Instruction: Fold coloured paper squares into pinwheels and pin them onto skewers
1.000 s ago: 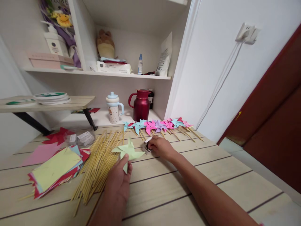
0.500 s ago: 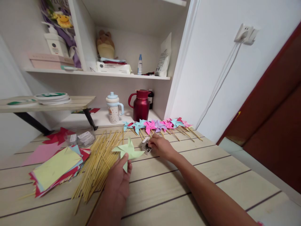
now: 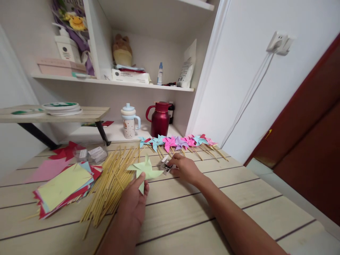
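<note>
My left hand (image 3: 134, 200) pinches a pale green paper pinwheel (image 3: 145, 170) by its lower blade, just above the wooden table (image 3: 186, 219). My right hand (image 3: 186, 168) rests further back with its fingertips in a small open box of pins (image 3: 166, 166). A heap of bamboo sticks (image 3: 111, 182) lies to the left of my left hand. Behind my right hand, a row of finished pinwheels (image 3: 177, 141) on sticks, blue, pink and purple, lies along the table's far edge.
A stack of coloured paper squares (image 3: 63, 186) lies at the left, with pink and red sheets (image 3: 55, 161) behind. A red jug (image 3: 160, 118) and a lidded cup (image 3: 129, 122) stand on the low shelf. A white wall and red door lie to the right.
My right hand's fingers have shifted slightly at the pin box. My left hand keeps the green pinwheel still. The view has tilted a little.
</note>
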Demonstrator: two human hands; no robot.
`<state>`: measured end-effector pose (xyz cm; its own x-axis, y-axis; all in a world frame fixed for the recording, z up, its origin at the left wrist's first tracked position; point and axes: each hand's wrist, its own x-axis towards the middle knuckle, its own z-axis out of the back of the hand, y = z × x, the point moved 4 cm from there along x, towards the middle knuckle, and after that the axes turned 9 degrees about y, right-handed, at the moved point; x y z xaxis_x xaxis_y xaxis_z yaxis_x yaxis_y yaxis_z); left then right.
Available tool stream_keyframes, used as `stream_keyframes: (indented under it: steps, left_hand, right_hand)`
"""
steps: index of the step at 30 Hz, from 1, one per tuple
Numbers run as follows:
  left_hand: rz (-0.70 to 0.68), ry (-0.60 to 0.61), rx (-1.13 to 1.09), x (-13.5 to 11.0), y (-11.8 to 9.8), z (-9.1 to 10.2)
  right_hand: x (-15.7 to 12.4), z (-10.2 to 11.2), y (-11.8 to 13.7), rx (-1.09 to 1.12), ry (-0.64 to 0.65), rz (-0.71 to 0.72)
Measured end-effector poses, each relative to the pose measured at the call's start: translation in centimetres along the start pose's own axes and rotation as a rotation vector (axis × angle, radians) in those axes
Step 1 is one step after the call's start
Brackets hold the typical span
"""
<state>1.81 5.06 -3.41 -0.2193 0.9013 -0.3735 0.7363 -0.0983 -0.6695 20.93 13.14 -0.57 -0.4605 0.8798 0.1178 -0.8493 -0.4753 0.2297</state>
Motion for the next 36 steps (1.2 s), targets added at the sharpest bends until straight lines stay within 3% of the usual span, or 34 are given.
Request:
stream_keyframes:
  steps: [13, 20, 27, 36]
  left_hand:
    - [-0.016, 0.036, -0.018, -1.2, -0.5, -1.1]
    - [-0.007, 0.034, -0.034, -1.2, -0.3, -1.0]
    - [-0.007, 0.070, -0.060, -1.0, -0.1, -0.8]
    - [0.001, 0.077, -0.054, -1.3, -0.2, -1.1]
  right_hand:
    - [0.3, 0.2, 0.2, 0.071, -0.034, -0.012]
    - [0.7, -0.2, 0.6, 0.074, -0.018, -0.018]
    - [0.4, 0.2, -0.1, 0.059, -0.080, -0.063]
    - [0.2, -0.3, -0.5, 0.074, -0.072, 0.025]
